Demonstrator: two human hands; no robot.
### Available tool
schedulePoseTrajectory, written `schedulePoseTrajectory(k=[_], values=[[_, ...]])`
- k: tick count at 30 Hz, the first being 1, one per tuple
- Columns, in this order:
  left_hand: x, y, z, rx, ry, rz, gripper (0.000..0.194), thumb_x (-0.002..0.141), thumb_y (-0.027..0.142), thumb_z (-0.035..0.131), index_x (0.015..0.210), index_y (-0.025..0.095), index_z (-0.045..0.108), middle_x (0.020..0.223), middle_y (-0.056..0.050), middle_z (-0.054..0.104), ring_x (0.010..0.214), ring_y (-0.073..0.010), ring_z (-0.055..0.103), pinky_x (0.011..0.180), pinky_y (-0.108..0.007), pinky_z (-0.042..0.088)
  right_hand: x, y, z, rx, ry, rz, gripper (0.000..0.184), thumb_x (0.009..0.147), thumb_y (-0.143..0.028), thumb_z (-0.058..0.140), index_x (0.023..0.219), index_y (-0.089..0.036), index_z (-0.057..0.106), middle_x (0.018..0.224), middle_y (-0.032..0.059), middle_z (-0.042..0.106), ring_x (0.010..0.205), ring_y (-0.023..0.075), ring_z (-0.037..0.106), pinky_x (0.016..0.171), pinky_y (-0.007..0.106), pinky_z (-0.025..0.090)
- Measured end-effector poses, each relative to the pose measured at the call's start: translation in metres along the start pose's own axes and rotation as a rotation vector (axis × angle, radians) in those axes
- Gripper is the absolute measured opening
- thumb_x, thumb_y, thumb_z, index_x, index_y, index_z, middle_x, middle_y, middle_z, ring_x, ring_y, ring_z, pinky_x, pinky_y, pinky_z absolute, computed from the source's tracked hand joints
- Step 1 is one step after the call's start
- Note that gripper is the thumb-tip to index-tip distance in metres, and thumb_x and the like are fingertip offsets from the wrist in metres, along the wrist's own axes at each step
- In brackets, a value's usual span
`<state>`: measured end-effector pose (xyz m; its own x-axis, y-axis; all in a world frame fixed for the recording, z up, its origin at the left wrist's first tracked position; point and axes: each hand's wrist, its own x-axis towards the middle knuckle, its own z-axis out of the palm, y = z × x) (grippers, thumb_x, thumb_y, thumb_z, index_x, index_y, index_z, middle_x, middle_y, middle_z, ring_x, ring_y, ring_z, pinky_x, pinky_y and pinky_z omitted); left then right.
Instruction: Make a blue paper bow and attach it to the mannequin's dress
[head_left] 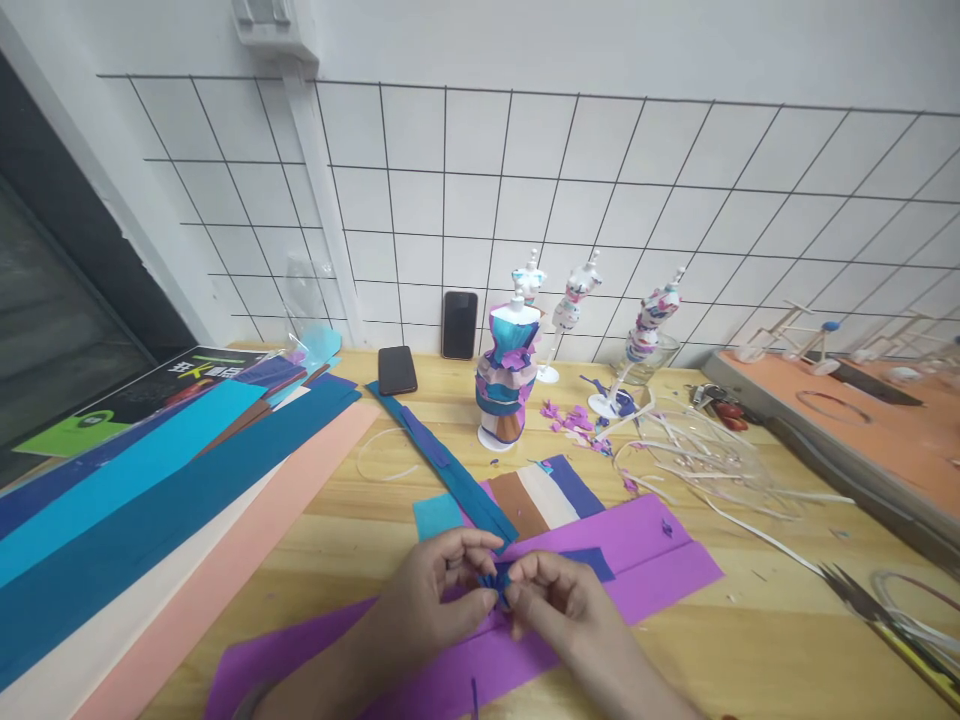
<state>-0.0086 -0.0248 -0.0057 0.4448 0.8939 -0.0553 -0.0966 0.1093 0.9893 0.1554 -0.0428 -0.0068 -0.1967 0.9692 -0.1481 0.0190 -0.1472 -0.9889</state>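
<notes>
The crumpled blue paper is over the purple sheet — my left hand and right hand pinch it, fingertips nearly closed, likely to keep its folds gathered. Beyond the sheet stands a paper-dressed mannequin.

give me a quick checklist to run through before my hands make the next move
1. Left hand and right hand both on the blue piece: ok
2. Folds in the blue piece secure: cannot tell, fingers cover much of it
3. Purple paper free of scraps: not ok, a dark scrap lies on it
4. Front dress figure upright: ok
</notes>
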Motion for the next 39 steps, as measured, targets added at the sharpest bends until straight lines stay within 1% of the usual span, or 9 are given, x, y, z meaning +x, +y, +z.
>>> schedulePoseTrajectory(k=[5,8,11,14,18,25,32,36,39], values=[[0.004,-0.001,0.001,-0.055,0.059,-0.042,0.032,0.064,0.010,0.065,0.094,0.017,0.059,0.079,-0.001,0.059,0.075,-0.0130,0.057,0.072,-0.026,0.045,0.003,0.001,0.001,0.065,0.007,0.011,0.030,0.069,-0.044,0.065,0.065,-0.015,0.057,0.046,-0.0015,0.059,0.045,0.0117,0.053,0.052,0.024,0.040],[0.006,-0.005,-0.002,-0.083,0.090,-0.029,0.031,0.063,0.014,0.067,0.094,0.017,0.060,0.078,-0.001,0.060,0.072,-0.0128,0.056,0.068,-0.026,0.044,0.005,-0.001,-0.001,0.133,-0.030,0.031,0.030,0.070,-0.044,0.065,0.066,-0.015,0.057,0.049,-0.0010,0.060,0.045,0.0116,0.055,0.052,0.024,0.042],[0.009,-0.007,-0.005,-0.124,0.129,-0.031,0.035,0.061,0.020,0.071,0.094,0.017,0.061,0.075,-0.001,0.059,0.067,-0.0124,0.055,0.063,-0.025,0.042,0.004,-0.003,-0.003,0.198,-0.073,0.053,0.030,0.072,-0.044,0.064,0.074,-0.015,0.058,0.058,-0.0001,0.061,0.050,0.0118,0.058,0.053,0.024,0.043],[0.010,-0.007,-0.007,-0.176,0.140,-0.044,0.039,0.059,0.023,0.073,0.096,0.017,0.061,0.074,0.000,0.058,0.067,-0.0117,0.054,0.062,-0.024,0.041,0.002,-0.003,0.000,0.224,-0.074,0.034,0.028,0.070,-0.039,0.068,0.080,-0.015,0.057,0.061,-0.0026,0.058,0.052,0.0101,0.057,0.055,0.023,0.043],[0.008,-0.005,-0.006,-0.195,0.131,-0.063,0.040,0.059,0.021,0.073,0.097,0.018,0.060,0.076,0.000,0.057,0.068,-0.0112,0.053,0.065,-0.024,0.040,-0.001,0.001,0.008,0.256,-0.085,0.010,0.029,0.065,-0.032,0.074,0.078,-0.017,0.053,0.065,-0.0041,0.054,0.053,0.0081,0.054,0.054,0.022,0.044],[0.007,-0.004,-0.004,-0.210,0.153,-0.060,0.037,0.060,0.016,0.071,0.097,0.018,0.061,0.077,0.000,0.056,0.069,-0.0110,0.052,0.064,-0.023,0.041,0.000,0.001,0.007,0.164,-0.013,-0.010,0.031,0.068,-0.042,0.069,0.076,-0.017,0.053,0.058,-0.0039,0.055,0.046,0.0098,0.056,0.050,0.023,0.042],[0.006,-0.004,-0.004,-0.228,0.047,-0.095,0.037,0.062,0.017,0.071,0.097,0.017,0.059,0.078,-0.001,0.057,0.069,-0.0131,0.058,0.069,-0.030,0.046,0.000,-0.005,0.002,0.115,0.035,-0.052,0.026,0.073,-0.041,0.064,0.075,-0.016,0.057,0.056,-0.0012,0.059,0.049,0.0118,0.056,0.053,0.024,0.043],[0.005,-0.004,-0.003,-0.214,-0.010,-0.115,0.038,0.063,0.016,0.070,0.098,0.017,0.058,0.083,-0.003,0.059,0.075,-0.0152,0.059,0.071,-0.031,0.046,0.000,-0.004,0.001,0.146,0.051,-0.067,0.023,0.075,-0.038,0.064,0.078,-0.016,0.057,0.058,-0.0021,0.058,0.051,0.0113,0.056,0.054,0.024,0.043],[0.004,-0.004,-0.002,-0.193,-0.058,-0.091,0.034,0.065,0.015,0.069,0.098,0.016,0.058,0.081,-0.002,0.059,0.076,-0.0145,0.058,0.070,-0.028,0.044,0.000,-0.004,0.001,0.148,0.068,-0.069,0.022,0.076,-0.037,0.063,0.081,-0.017,0.057,0.060,-0.0025,0.057,0.053,0.0110,0.056,0.055,0.024,0.044]])
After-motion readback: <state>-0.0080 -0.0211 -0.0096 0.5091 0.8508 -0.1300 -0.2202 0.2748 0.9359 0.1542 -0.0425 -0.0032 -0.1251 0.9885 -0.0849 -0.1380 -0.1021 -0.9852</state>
